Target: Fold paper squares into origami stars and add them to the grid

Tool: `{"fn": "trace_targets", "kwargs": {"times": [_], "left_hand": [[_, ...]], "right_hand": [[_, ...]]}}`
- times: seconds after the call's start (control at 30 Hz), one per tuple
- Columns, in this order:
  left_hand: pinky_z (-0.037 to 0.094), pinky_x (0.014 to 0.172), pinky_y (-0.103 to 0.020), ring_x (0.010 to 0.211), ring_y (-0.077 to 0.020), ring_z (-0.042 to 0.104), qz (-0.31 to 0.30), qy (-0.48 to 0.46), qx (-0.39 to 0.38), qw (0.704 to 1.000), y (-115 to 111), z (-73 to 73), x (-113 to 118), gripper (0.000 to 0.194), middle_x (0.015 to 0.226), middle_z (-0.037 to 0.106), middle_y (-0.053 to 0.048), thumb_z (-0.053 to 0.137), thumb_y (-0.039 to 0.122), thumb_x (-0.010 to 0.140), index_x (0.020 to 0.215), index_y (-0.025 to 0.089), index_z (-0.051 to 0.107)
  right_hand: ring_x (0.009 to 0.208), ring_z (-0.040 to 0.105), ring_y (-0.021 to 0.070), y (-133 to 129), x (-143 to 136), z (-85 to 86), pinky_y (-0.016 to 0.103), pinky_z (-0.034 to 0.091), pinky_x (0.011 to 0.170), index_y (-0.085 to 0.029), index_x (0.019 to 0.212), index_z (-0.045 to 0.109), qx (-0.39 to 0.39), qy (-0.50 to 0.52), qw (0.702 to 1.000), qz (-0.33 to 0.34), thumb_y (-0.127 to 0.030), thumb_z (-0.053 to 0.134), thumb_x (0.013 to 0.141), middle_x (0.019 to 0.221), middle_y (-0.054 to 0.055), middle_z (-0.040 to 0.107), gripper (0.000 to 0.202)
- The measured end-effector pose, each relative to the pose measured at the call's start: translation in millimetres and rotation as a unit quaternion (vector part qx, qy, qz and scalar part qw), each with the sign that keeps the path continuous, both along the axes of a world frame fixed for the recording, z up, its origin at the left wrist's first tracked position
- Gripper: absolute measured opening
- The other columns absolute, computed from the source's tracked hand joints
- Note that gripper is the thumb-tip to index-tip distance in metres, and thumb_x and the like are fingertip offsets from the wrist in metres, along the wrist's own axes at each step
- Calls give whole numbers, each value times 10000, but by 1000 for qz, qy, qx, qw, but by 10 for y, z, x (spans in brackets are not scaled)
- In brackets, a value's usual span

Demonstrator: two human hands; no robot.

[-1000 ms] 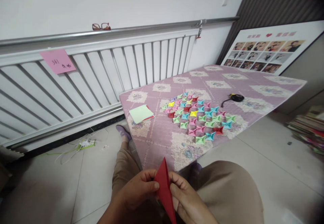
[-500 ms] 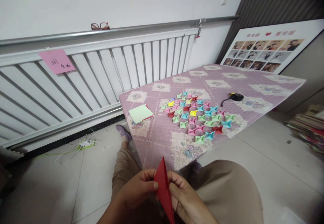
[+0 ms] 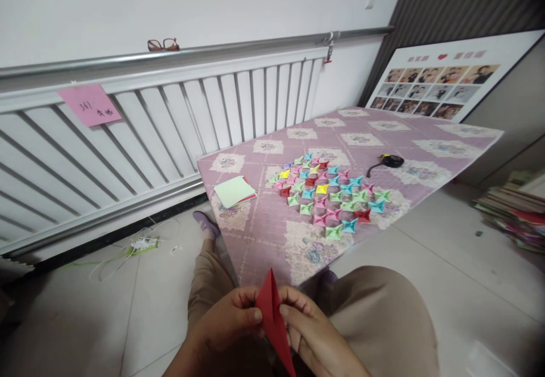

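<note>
A folded piece of red origami paper (image 3: 272, 317) is held up in front of my lap, long and pointed, with one tip facing the table. My left hand (image 3: 232, 317) pinches its left edge between thumb and fingers. On the other edge, my right hand (image 3: 304, 323) grips it the same way, thumb pressed near the middle fold. Beyond my hands, rows of small folded paper pieces (image 3: 322, 189) in green, pink, blue, yellow and red cover part of the table. A stack of square paper sheets (image 3: 235, 191), pale green on top, lies at the table's left.
The table wears a purple patterned cloth (image 3: 264, 235). A black and yellow tape measure (image 3: 390, 161) rests at its right. Behind runs a white radiator (image 3: 230, 107) with glasses (image 3: 163, 45) on the pipe above. Cables and a power strip (image 3: 143, 245) lie on the floor.
The red paper has turned slightly, so its inner fold shows more and it looks more spread. Both hands keep their hold. The view has shifted a little.
</note>
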State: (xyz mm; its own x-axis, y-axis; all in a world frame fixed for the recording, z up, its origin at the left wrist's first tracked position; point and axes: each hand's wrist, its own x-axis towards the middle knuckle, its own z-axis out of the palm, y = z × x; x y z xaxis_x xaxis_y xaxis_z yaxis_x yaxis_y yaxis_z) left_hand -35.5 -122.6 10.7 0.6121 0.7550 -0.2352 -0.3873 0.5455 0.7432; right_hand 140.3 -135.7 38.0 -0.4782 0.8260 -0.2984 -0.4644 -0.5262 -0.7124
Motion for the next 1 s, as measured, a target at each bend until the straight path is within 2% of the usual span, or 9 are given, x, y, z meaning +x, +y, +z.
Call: {"fn": "trace_targets", "kwargs": {"times": [0.13, 0.27, 0.37, 0.57, 0.67, 0.77, 0.83, 0.87, 1.0], "left_hand": [[355, 613, -212, 620, -94, 504, 12, 45, 36, 998, 36, -77, -25, 306, 696, 576, -10, 777, 362, 713, 838, 123, 633], [343, 571, -203, 583, -92, 492, 33, 85, 79, 993, 70, -99, 12, 288, 650, 579, -8, 739, 359, 744, 793, 108, 607], [353, 568, -210, 570, -95, 498, 49, 64, 67, 994, 67, -102, 50, 274, 644, 582, -8, 728, 342, 751, 791, 111, 586], [341, 549, -206, 545, -84, 482, 53, 53, 35, 997, 37, -92, 94, 297, 638, 567, -4, 742, 341, 722, 792, 114, 563], [347, 550, -206, 540, -81, 470, 46, 77, 32, 995, 38, -75, 122, 303, 644, 551, 9, 726, 354, 720, 808, 124, 550], [401, 626, -224, 650, -105, 517, 71, 154, 99, 980, 52, -48, 155, 214, 745, 573, -4, 667, 281, 744, 860, 141, 554], [434, 713, -254, 777, -138, 548, 114, 271, 181, 939, 50, -29, 174, 199, 860, 592, -24, 619, 180, 731, 919, 158, 557], [445, 746, -275, 821, -154, 553, 143, 337, 229, 902, 41, -20, 181, 235, 897, 593, -31, 600, 137, 715, 943, 168, 553], [491, 832, -348, 935, -199, 575, 234, 486, 470, 699, -36, -3, 191, 327, 990, 593, -59, 528, 65, 741, 1041, 195, 525]], "right_hand": [[580, 531, 98, 56, 13, -7, 214, 401, 569, -199, 792, 522, 82, -141, 986, -43, -285, 599, 778, 676, -41, 575, 116], [555, 437, 96, 98, 18, -163, 199, 361, 524, -226, 679, 422, 189, -305, 923, -137, -257, 575, 723, 602, -74, 446, 162], [588, 478, 112, 91, 31, -189, 211, 387, 558, -223, 700, 449, 239, -345, 902, -103, -251, 492, 775, 623, -53, 495, 91], [763, 574, 147, 44, 78, 14, 243, 437, 703, -201, 789, 579, 327, -376, 867, 6, -207, 454, 817, 812, 11, 627, 128], [757, 580, 145, 56, 82, 43, 237, 438, 702, -201, 763, 569, 360, -403, 841, 15, -174, 449, 804, 809, 13, 630, 130], [692, 571, 135, 75, 75, 7, 226, 429, 656, -205, 717, 534, 393, -453, 800, -7, -132, 448, 772, 745, 1, 613, 125], [684, 572, 137, 81, 69, -15, 227, 427, 647, -206, 730, 533, 412, -490, 768, -16, -111, 448, 758, 737, 4, 604, 131], [685, 575, 139, 82, 65, -21, 228, 428, 645, -206, 742, 537, 417, -504, 756, -16, -105, 447, 760, 742, 8, 603, 137], [692, 589, 153, 79, 47, -32, 240, 434, 639, -205, 748, 548, 417, -541, 730, -10, -106, 452, 782, 755, 22, 606, 142]]}}
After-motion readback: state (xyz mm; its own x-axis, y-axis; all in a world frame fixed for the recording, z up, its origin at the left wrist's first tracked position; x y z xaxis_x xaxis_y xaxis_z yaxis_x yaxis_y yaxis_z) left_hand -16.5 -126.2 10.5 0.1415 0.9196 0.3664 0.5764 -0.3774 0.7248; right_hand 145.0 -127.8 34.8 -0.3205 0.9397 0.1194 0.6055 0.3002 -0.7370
